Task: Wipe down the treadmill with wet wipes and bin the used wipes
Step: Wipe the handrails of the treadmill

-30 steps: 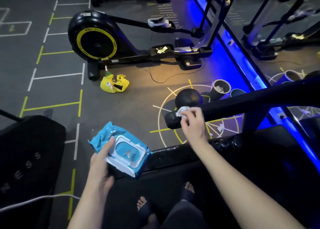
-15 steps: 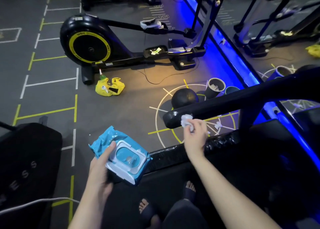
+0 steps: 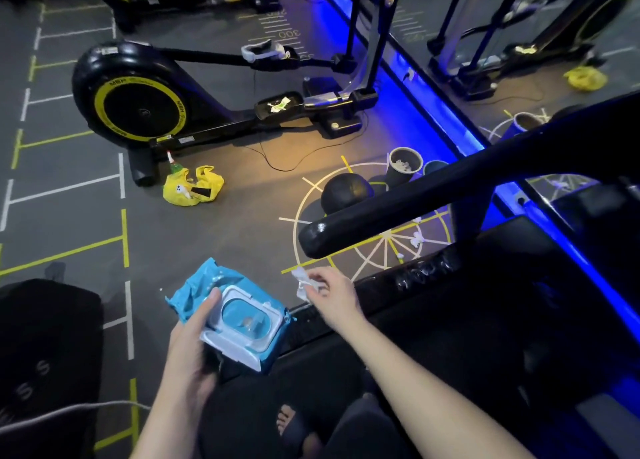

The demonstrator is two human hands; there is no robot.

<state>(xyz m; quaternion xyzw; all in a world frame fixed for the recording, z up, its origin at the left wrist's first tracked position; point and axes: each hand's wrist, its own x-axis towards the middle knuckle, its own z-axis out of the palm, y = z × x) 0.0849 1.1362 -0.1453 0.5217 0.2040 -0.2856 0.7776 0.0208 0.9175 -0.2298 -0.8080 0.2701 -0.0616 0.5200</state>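
A blue wipe pack [image 3: 242,320] is gripped by the left hand [image 3: 192,353]. A crumpled white wipe [image 3: 302,283] is pinched by the right hand [image 3: 333,294], below the treadmill rail [image 3: 415,206]. A bin [image 3: 401,171], maybe holding wipes, is seen farther off.

Floor [image 3: 225,236]: grey, white and yellow line markings. Standing on it: black exercise machine [image 3: 138,105], black ball [image 3: 346,193], round bin [image 3: 398,178] just beside the ball. Lying on it: yellow bag [image 3: 192,188], crumpled wipes [image 3: 417,238].
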